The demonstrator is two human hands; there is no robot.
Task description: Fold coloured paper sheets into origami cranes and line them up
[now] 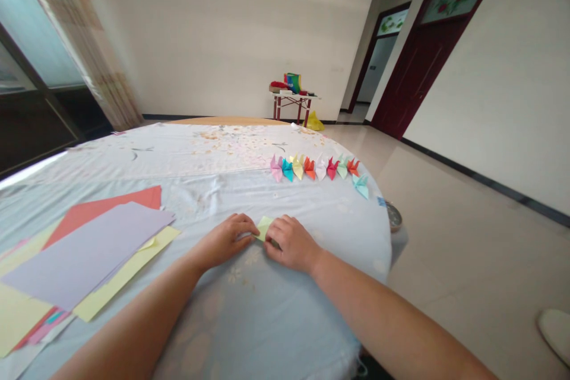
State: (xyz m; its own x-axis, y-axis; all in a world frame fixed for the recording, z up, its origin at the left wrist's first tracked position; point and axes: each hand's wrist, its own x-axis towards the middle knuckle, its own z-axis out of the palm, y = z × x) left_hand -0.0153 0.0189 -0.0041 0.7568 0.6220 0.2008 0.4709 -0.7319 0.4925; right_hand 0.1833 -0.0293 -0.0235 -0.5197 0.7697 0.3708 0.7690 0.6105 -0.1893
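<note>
A small piece of folded yellow-green paper [264, 225] lies low over the cloth between my two hands. My left hand [232, 239] is closed at its left corner, thumb and fingertips pinching the edge. From the right, my right hand [289, 242] grips the same paper with bent fingers and covers much of it. How the paper is folded under the fingers cannot be made out. Beyond my hands stands a row of several folded paper cranes [310, 168] in pink, blue, yellow, orange, white, red and green. One light-teal crane [360, 186] sits apart, nearer me.
Sheets of coloured paper, a lilac one [98, 249] on top, are piled at the left. The round table has a pale floral cloth [209, 190]. Past its right edge is a round object [394, 217]. A small side table [294, 97] stands by the far wall.
</note>
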